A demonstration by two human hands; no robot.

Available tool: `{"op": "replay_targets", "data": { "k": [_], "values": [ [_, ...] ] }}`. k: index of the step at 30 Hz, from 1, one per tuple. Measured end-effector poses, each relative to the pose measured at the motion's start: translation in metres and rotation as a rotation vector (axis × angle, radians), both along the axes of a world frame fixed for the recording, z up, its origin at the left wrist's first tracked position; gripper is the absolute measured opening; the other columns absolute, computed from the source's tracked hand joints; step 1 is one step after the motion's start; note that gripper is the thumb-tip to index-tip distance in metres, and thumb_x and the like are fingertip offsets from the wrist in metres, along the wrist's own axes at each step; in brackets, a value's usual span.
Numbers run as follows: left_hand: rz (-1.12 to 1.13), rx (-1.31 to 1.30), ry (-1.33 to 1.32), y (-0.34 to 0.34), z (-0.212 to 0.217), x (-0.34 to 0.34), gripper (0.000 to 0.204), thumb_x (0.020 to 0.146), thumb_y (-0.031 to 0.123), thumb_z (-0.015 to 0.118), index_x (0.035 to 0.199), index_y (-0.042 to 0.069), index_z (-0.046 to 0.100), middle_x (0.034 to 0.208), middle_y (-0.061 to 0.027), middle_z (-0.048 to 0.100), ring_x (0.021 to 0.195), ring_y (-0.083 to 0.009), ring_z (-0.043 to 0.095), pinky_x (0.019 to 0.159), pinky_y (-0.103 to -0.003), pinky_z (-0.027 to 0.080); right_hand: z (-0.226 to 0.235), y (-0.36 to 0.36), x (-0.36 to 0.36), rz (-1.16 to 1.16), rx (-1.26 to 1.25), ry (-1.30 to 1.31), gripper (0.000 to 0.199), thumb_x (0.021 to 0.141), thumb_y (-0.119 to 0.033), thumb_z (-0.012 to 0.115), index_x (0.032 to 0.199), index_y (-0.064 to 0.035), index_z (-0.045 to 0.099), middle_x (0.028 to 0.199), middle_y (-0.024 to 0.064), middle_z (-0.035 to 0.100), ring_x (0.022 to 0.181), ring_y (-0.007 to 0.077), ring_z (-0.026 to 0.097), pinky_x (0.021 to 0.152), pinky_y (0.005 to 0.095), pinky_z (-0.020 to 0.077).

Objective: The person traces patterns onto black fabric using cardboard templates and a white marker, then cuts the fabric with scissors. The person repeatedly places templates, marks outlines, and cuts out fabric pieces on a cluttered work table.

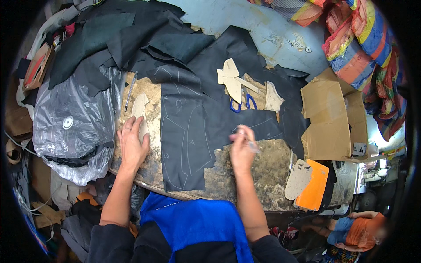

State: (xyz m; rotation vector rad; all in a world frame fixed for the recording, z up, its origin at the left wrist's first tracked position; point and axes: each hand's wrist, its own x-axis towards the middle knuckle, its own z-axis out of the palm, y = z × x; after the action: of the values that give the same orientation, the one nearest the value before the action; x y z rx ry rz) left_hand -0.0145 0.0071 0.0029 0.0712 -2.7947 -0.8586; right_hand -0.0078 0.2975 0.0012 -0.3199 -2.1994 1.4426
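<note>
My left hand (133, 142) lies with its fingers apart on a pale pattern piece (140, 105) at the left of the worktable. A pen (130, 92) rests just beyond that piece. My right hand (242, 149) is closed around a slim pen (253, 147), partly hidden and blurred, by the near edge of the black leather (184, 127). White outlines of shapes are drawn on this leather. Past my right hand, blue-handled scissors (236, 106) lie with their blades covered by pale pattern pieces (230, 80). Another pale piece (273, 97) sits to their right.
More dark leather (109, 33) is heaped at the far left, above a filled plastic bag (72, 127). An opened cardboard box (326, 118) stands at right, near an orange sheet (313, 186) and a pale template (299, 179). A person (364, 230) is at lower right.
</note>
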Motion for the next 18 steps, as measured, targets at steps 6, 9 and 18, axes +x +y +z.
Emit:
{"op": "replay_targets", "data": {
  "k": [6,9,18],
  "values": [
    [0.002,0.626,0.022,0.021,-0.001,-0.077,0.068,0.075,0.006,0.07,0.135,-0.003,0.038,0.113,-0.0283,0.056,0.094,-0.0325,0.063,0.077,-0.038,0.053,0.004,0.062,0.006,-0.414,0.595,-0.363,0.052,0.08,-0.039,0.068,0.114,-0.0023,0.054,0.11,0.0237,0.058,0.107,0.0386,0.052,0.092,0.0484,0.0372],
    [0.154,0.868,-0.107,0.037,0.003,-0.111,0.084,0.073,0.003,0.072,0.141,-0.004,0.023,0.112,-0.031,0.055,0.093,-0.0277,0.063,0.073,-0.034,0.054,-0.012,0.052,-0.002,-0.321,0.662,-0.413,0.064,0.078,-0.041,0.07,0.124,-0.0033,0.047,0.137,0.0234,0.042,0.129,0.0512,0.026,0.105,0.0621,0.0153],
    [0.137,1.014,-0.094,0.06,-0.006,-0.089,0.106,0.064,-0.012,0.072,0.147,0.008,0.009,0.105,-0.0155,0.046,0.081,-0.0195,0.055,0.069,-0.028,0.053,-0.022,0.102,-0.076,-0.176,0.689,-0.265,0.041,0.088,-0.028,0.056,0.122,-0.0046,0.049,0.136,0.0237,0.044,0.128,0.0527,0.028,0.106,0.0585,0.0206]
  ]
}}
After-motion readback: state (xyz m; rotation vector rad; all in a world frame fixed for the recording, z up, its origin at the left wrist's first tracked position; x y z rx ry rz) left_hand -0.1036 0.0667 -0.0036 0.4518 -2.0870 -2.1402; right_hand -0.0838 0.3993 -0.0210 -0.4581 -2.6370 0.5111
